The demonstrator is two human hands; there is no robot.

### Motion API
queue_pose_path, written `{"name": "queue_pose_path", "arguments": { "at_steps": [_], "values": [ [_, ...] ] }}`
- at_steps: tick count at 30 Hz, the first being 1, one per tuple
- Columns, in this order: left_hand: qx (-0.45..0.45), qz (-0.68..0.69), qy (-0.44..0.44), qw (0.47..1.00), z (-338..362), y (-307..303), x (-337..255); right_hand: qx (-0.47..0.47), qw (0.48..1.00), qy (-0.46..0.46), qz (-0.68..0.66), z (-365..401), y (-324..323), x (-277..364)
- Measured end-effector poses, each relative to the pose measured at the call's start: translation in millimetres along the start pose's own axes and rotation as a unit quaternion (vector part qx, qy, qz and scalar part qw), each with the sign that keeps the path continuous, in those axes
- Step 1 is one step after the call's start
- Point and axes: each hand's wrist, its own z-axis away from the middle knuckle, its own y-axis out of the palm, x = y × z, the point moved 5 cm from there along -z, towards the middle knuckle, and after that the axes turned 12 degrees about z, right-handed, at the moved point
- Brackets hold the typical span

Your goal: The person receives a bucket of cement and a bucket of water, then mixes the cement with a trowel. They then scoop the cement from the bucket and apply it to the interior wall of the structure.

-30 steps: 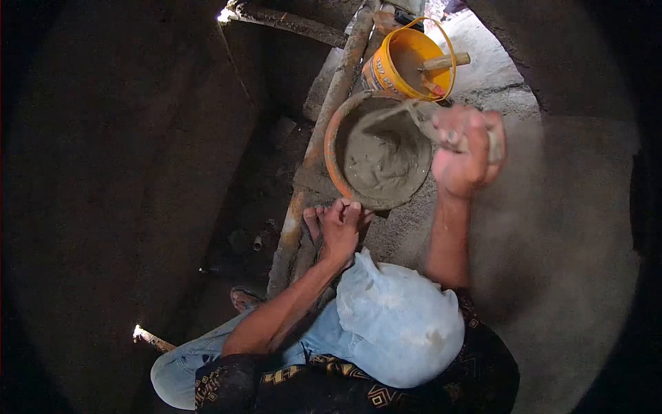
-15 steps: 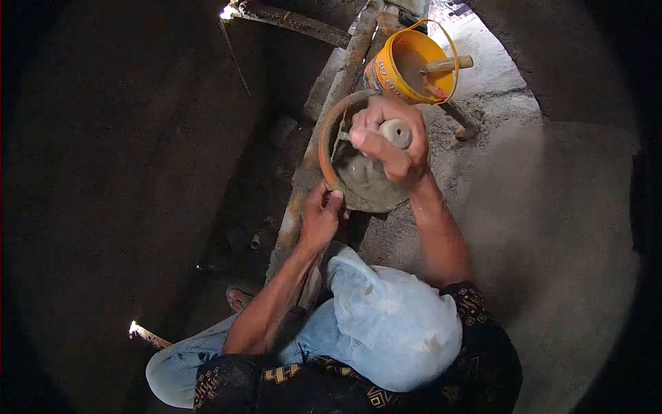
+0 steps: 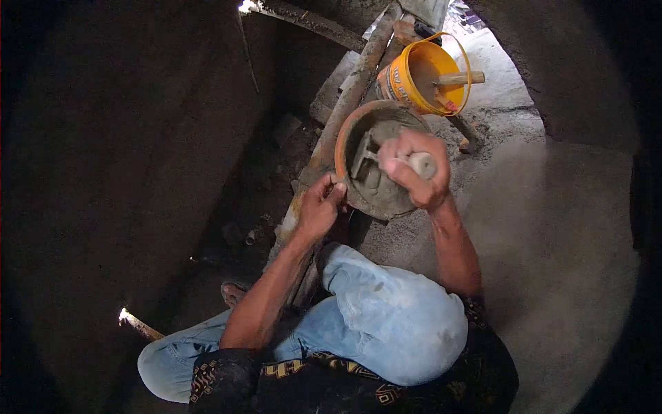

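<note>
Trowel (image 3: 363,156) fisted in right hand (image 3: 414,176) (left hand (image 3: 321,207) grips pan (image 3: 340,145)).

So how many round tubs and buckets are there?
2. A round orange-rimmed pan of grey mortar, its rim gripped by the left hand; a yellow plastic bucket right behind it. More could hide in the dark.

The round, orange-rimmed pan (image 3: 339,148) holds wet grey mortar (image 3: 379,188). The trowel (image 3: 363,153) has its blade in the mortar, its pale handle pointing right.
</note>
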Motion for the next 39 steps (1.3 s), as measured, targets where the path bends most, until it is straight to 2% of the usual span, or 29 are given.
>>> {"name": "queue_pose_path", "arguments": {
  "at_steps": [2, 4, 6, 7, 9, 13, 16, 19, 22, 25, 27, 30, 33, 34, 35, 36, 38, 39],
  "values": [
    [-0.002, -0.014, 0.001, 1.0, -1.6, -0.6, -6.6, 0.005, 1.0, 0.01, -0.012, 6.3, -9.8, 4.3],
    [-0.002, -0.03, 0.0, 1.0, -3.7, 5.0, -22.8, -0.013, 0.997, 0.004, -0.079, 11.4, -16.8, 6.0],
    [-0.052, -0.039, -0.07, 0.995, -0.4, 6.9, -38.2, -0.046, 0.993, 0.007, -0.108, 13.8, -16.7, -4.4],
    [-0.051, -0.039, -0.075, 0.995, -4.9, 2.6, -31.2, -0.077, 0.988, 0.007, -0.135, 15.9, -18.9, -11.0],
    [-0.016, -0.02, -0.004, 1.0, -21.5, -4.4, -28.1, -0.076, 0.992, 0.004, -0.105, 12.9, -19.8, -30.8],
    [0.015, -0.044, 0.02, 0.999, -43.3, -0.6, -46.9, -0.092, 0.992, -0.019, -0.084, 15.8, -24.5, -17.4],
    [-0.005, -0.11, -0.011, 0.994, -51.9, -1.8, -59.5, -0.114, 0.989, -0.03, -0.087, 22.2, -36.4, -3.1],
    [0.035, -0.104, 0.016, 0.994, -74.8, -5.0, -62.8, -0.151, 0.977, -0.011, -0.153, 27.2, -35.4, -13.7],
    [0.03, -0.139, -0.021, 0.99, -75.4, -2.9, -75.2, -0.151, 0.984, -0.013, -0.089, 25.1, -27.7, -40.3],
    [0.045, -0.14, -0.027, 0.989, -76.7, 3.5, -78.5, -0.159, 0.981, -0.012, -0.113, 17.7, -35.2, -22.5],
    [0.041, -0.147, -0.029, 0.988, -75.1, 6.4, -81.4, -0.13, 0.986, -0.046, -0.097, 29.7, -43.4, 1.3],
    [0.046, -0.172, -0.027, 0.984, -93.5, 8.0, -85.5, -0.18, 0.974, -0.053, -0.128, 39.8, -39.4, -25.5],
    [0.06, -0.181, -0.035, 0.981, -97.9, 9.2, -90.2, -0.182, 0.974, -0.038, -0.132, 26.4, -29.3, -45.8],
    [0.077, -0.178, -0.045, 0.98, -96.3, 9.9, -90.7, -0.19, 0.971, -0.031, -0.142, 24.6, -27.4, -44.8],
    [0.079, -0.18, -0.044, 0.979, -96.0, 11.4, -91.7, -0.204, 0.977, 0.007, -0.061, 33.2, -35.0, -34.2],
    [0.063, -0.195, -0.032, 0.978, -95.7, 14.2, -96.7, -0.201, 0.978, 0.001, -0.061, 28.1, -45.9, -22.6],
    [0.04, -0.202, -0.043, 0.978, -84.8, 6.9, -85.4, -0.176, 0.968, -0.049, -0.172, 37.1, -59.5, 0.2],
    [0.05, -0.182, -0.044, 0.981, -89.3, 7.1, -83.7, -0.175, 0.972, -0.038, -0.155, 39.0, -62.8, 11.2]
  ]
}}
